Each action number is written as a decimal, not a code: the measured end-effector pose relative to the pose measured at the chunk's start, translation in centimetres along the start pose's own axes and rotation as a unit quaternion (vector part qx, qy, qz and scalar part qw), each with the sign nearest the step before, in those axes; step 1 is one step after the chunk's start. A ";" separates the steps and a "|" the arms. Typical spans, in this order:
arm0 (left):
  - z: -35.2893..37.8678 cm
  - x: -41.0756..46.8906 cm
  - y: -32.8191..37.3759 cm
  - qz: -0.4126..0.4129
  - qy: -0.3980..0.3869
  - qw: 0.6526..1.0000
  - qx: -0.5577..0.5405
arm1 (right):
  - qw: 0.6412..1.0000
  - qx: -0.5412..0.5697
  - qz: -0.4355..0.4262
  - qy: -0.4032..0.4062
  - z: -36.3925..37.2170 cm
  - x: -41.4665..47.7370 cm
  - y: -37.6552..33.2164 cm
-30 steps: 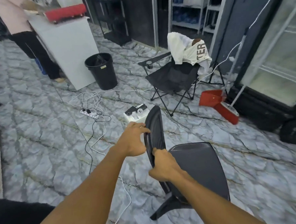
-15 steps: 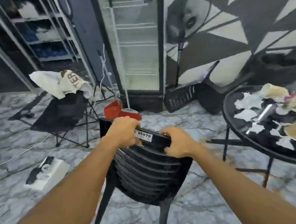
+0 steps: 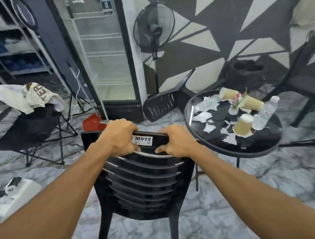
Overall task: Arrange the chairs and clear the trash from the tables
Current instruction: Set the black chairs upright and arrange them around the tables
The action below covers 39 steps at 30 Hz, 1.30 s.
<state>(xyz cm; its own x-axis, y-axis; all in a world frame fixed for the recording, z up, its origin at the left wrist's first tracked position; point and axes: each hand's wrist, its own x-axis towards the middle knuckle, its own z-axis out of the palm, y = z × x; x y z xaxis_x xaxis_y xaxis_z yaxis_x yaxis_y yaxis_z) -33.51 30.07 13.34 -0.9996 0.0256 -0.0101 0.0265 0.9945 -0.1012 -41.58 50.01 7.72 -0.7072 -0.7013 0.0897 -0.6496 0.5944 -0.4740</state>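
Held chair [image 3: 144,190] now nearer littered table [image 3: 256,150]; toppled chair [image 3: 159,105] beyond.

A black plastic chair [image 3: 144,184] with a slatted back stands upright in the near centre, back toward the viewer. Its top rail carries a white label reading M972, and the left hand [image 3: 120,138] and right hand [image 3: 176,142] grip that rail. Just to its right, a round black table [image 3: 251,151] is strewn with torn white paper scraps [image 3: 202,116], tan paper cups [image 3: 243,129] and a clear plastic bottle [image 3: 265,112] on its side. A second black chair [image 3: 161,105] lies toppled farther back, and a third [image 3: 305,80] stands beyond the table, far right.
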 end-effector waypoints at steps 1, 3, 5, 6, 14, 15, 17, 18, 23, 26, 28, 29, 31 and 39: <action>-0.1 0.1 1.7 0.005 0.005 1.000 -0.007 | 1.000 -0.006 -0.001 0.003 -1.1 -1.2 0.9; -0.3 0.6 5.0 0.021 0.005 1.000 -0.023 | 1.000 -0.016 0.000 0.007 -3.0 -3.7 2.9; -0.1 0.9 8.4 0.046 0.008 0.998 -0.033 | 0.999 -0.028 0.014 0.009 -4.7 -6.4 4.5; -0.1 1.1 10.0 0.060 0.013 0.997 -0.036 | 0.999 -0.036 0.023 0.009 -5.4 -7.7 5.3; -0.1 1.2 21.4 0.138 0.060 0.985 -0.085 | 0.992 -0.090 0.089 0.026 -10.2 -18.3 10.7; 0.0 1.3 22.8 0.143 0.070 0.984 -0.082 | 0.991 -0.095 0.093 0.027 -10.8 -19.4 11.4; 0.1 1.5 25.7 0.146 0.086 0.982 -0.082 | 0.989 -0.107 0.097 0.029 -12.0 -21.6 13.1; 0.4 1.7 27.2 0.147 0.093 0.981 -0.089 | 0.988 -0.117 0.093 0.031 -12.6 -22.8 14.0; 3.3 1.4 35.6 0.155 0.129 0.973 -0.113 | 0.982 -0.174 0.061 0.036 -13.4 -29.1 20.1; 5.5 0.5 40.3 0.165 0.137 0.971 -0.104 | 0.983 -0.180 0.017 0.046 -12.2 -33.0 24.4; 6.6 -0.4 43.5 0.175 0.123 0.972 -0.097 | 0.979 -0.190 -0.017 0.066 -11.6 -35.3 27.2; 7.3 -0.6 45.2 0.174 0.121 0.973 -0.086 | 0.978 -0.196 -0.024 0.073 -11.3 -36.3 28.5; 8.6 -1.1 48.4 0.169 0.113 0.976 -0.075 | 0.978 -0.193 -0.041 0.067 -10.9 -38.2 30.8; 10.7 -0.2 58.0 0.155 0.020 0.982 -0.104 | 0.977 -0.196 0.077 -0.036 -11.9 -43.0 37.5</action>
<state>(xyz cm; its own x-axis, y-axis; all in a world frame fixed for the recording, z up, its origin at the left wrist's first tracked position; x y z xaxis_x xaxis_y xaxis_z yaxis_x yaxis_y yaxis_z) -31.68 86.68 -3.16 -0.9433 0.3304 0.0318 0.3319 0.9373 0.1067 -38.83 107.15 -3.47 -0.7925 -0.6093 -0.0252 -0.6041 0.7901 -0.1035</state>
